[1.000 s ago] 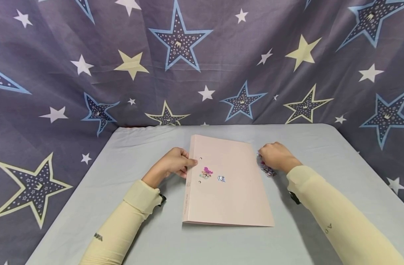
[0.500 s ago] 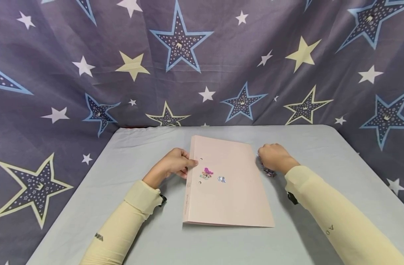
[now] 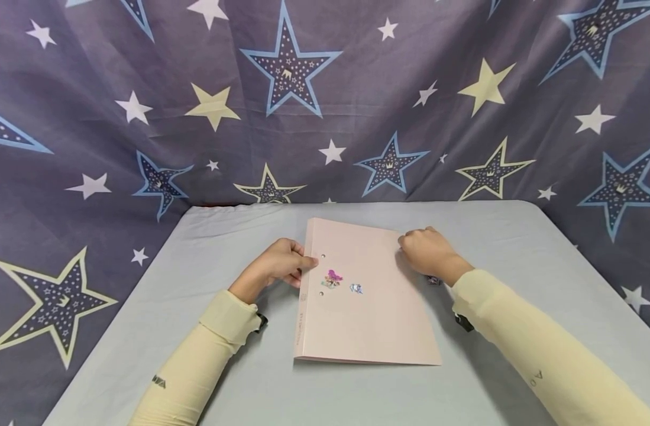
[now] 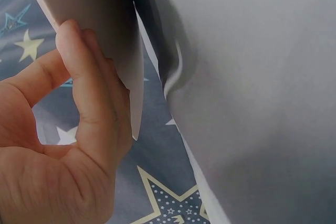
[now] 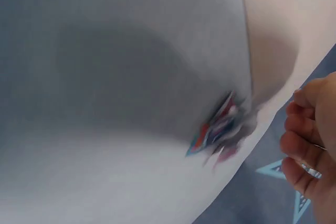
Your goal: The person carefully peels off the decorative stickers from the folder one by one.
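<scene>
A pale pink folder [image 3: 372, 319] lies on the table with its spine to the left. My left hand [image 3: 282, 260] grips the spine edge, thumb on top and fingers beneath; the left wrist view shows these fingers [image 4: 92, 87] against the folder's underside. Two small shiny stickers, one purple and green [image 3: 332, 279] and one bluish [image 3: 356, 288], are on the cover. My right hand [image 3: 428, 251] is over the folder's upper right edge, fingers curled, thumb and forefinger pinching a small sticker that is mostly hidden. Loose colourful stickers [image 5: 218, 127] lie beside the folder, partly behind this hand.
The table [image 3: 239, 378] has a light grey cloth cover. Behind it and at both sides hangs a dark curtain [image 3: 356, 59] printed with stars. Two metal-rimmed holes pierce the cover near the spine.
My right hand has moved left from the loose stickers to the folder's upper right edge. My left hand and the folder have stayed where they were.
</scene>
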### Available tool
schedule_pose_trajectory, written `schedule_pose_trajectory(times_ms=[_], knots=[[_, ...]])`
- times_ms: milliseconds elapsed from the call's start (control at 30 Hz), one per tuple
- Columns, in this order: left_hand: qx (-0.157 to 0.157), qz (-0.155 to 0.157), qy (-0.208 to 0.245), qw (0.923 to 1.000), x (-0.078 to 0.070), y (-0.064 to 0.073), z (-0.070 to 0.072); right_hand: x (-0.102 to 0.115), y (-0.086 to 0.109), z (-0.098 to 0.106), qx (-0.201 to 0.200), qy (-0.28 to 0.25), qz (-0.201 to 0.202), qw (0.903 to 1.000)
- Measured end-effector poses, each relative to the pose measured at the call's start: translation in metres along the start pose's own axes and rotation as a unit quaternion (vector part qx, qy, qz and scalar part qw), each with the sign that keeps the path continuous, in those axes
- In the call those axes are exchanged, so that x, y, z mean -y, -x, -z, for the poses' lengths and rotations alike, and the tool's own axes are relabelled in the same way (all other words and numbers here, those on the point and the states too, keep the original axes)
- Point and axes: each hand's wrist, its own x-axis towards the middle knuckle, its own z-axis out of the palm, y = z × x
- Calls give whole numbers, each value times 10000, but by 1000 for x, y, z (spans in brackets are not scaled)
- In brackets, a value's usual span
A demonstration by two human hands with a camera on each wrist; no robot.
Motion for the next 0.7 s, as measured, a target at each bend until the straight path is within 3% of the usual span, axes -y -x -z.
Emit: schedule_pose_trajectory(times_ms=[233, 700], knots=[[-10, -31, -13, 10000, 1, 0, 0, 21, -1, 2, -469, -34, 522, 9975], [-42, 24, 20, 10000, -1, 0, 0, 67, 5, 23, -649, -392, 1365, 9877]])
